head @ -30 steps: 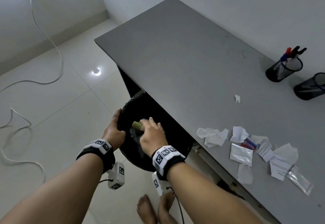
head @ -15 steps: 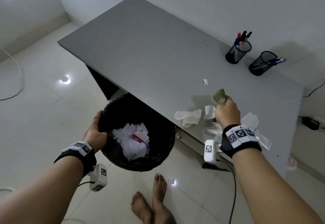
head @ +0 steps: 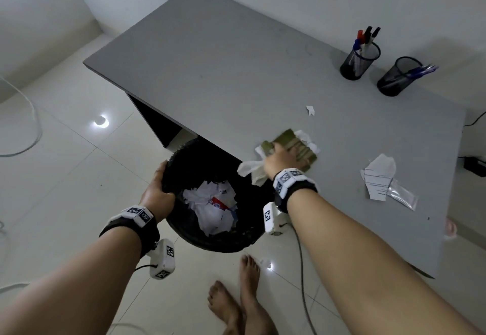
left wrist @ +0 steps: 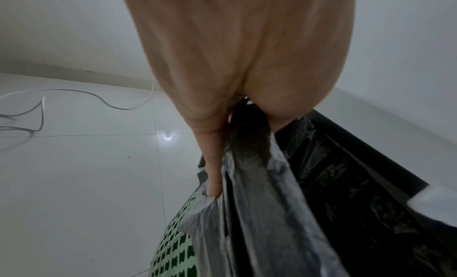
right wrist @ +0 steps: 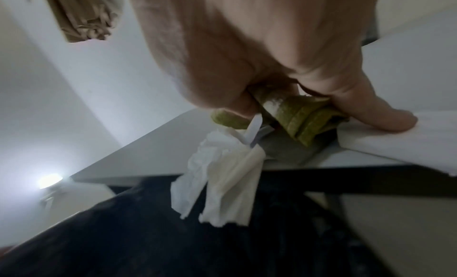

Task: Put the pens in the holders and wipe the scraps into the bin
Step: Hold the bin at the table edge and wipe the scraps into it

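Observation:
My left hand [head: 157, 192] grips the rim of the black-lined bin [head: 184, 156], held below the grey table's front edge; in the left wrist view its fingers [left wrist: 212, 164] curl over the bag liner [left wrist: 259, 183]. White scraps [head: 210, 206] lie inside the bin. My right hand [head: 281, 158] holds a green cloth [head: 294, 142] down on the table [head: 210, 58] at its edge, with white paper scraps [head: 251, 169] hanging over the edge above the bin. In the right wrist view the cloth [right wrist: 304, 121] is bunched under my fingers and the scraps [right wrist: 222, 175] dangle.
Two black mesh holders [head: 359, 61] [head: 397, 77] with pens stand at the back right. A small scrap [head: 310, 110] lies mid-table; more paper and a clear wrapper [head: 381, 177] lie at the right. Cables [head: 26, 135] run over the tiled floor, and bare feet [head: 236, 298] stand below the bin.
My right hand came out of the bin with the cloth, rose over the table, then came down on the scraps and swept them to the table's edge. The left hand kept hold of the bin.

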